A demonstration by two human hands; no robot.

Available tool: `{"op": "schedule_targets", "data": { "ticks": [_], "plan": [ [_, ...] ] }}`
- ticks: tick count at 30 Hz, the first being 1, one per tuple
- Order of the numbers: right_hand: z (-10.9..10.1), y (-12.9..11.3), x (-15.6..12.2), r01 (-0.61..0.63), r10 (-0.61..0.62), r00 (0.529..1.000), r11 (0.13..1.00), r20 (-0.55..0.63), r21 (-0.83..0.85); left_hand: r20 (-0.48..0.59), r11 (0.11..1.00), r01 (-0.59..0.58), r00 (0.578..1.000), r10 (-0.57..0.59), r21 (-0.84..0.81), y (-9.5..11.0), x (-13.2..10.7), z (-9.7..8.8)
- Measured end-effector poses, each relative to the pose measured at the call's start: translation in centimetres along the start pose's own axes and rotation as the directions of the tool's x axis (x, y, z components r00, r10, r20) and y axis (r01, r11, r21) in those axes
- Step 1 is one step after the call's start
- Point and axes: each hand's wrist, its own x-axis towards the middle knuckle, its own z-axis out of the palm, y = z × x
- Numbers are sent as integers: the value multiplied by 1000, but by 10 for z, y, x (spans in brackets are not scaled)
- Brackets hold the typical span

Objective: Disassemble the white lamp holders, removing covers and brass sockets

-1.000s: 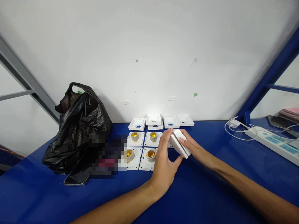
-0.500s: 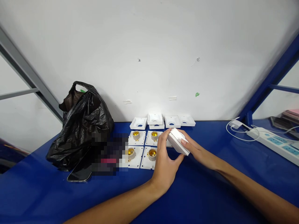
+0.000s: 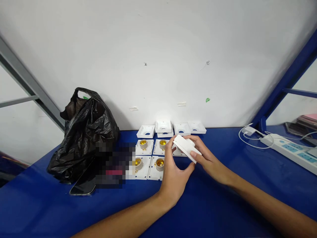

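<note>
Both hands hold one white square plastic part just above the blue table. My left hand grips its left and lower edges with thumb and fingers. My right hand pinches its right side. The part is tilted, flat face up. To its left lie white square plates with brass lamp sockets, laid out in two rows. Behind them, along the wall, stand several empty white square covers with round holes.
A black plastic bag sits at the left with a dark phone lying in front of it and a blurred patch beside it. At the right are a white power strip, a charger with cable and a blue frame post.
The white part has been turned in my hands, from standing more on edge to lying flatter, and lifted slightly to the left. Both hands stayed in place.
</note>
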Motion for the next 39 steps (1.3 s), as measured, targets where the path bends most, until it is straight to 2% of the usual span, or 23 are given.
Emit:
{"op": "schedule_targets", "data": {
  "ticks": [19,39],
  "plan": [
    [11,2,-5,-10,7,992,1000,-130,-20,-28,998,-7,1000,9,60,1,-1,0],
    [13,4,-3,-13,25,985,997,-169,75,-26,998,-8,1000,9,60,3,-2,1]
  ]
}}
